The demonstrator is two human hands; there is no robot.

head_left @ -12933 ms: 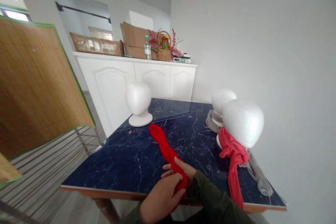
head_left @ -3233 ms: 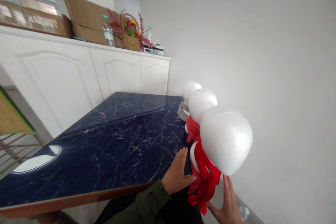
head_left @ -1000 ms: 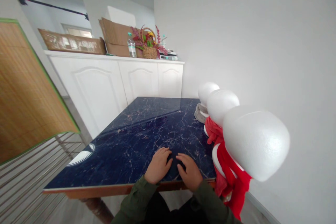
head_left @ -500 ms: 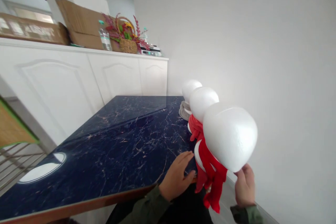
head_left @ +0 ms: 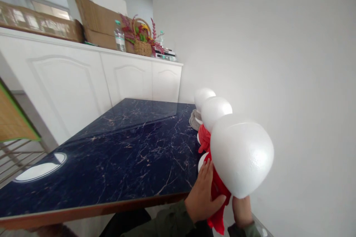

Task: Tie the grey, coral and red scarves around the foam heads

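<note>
The nearest smooth white foam head form (head_left: 241, 155) stands at the right-hand end of my dark blue marbled desk (head_left: 139, 148), close to the near edge, with a bright red knitted-looking scarf (head_left: 218, 189) about its neck and hanging down past the edge. I judge the form light and fairly stiff, a bit slick on its rounded top and easy to dent or tip; the neck or the flared base looks the surest place to steady it. The scarf should be soft and limp, best taken by a gathered fold close to the neck.

My left hand (head_left: 198, 200) lies along the scarf, fingers straight and close together, pointing up towards the base, with the thumb held out across the red cloth. That forearm comes in low from the left in its dark green sleeve (head_left: 174, 222). My right hand (head_left: 241, 211) reaches up from below on the wall side, wrist upright; its fingers are hidden behind the form, so I can't tell whether they pinch anything.
</note>
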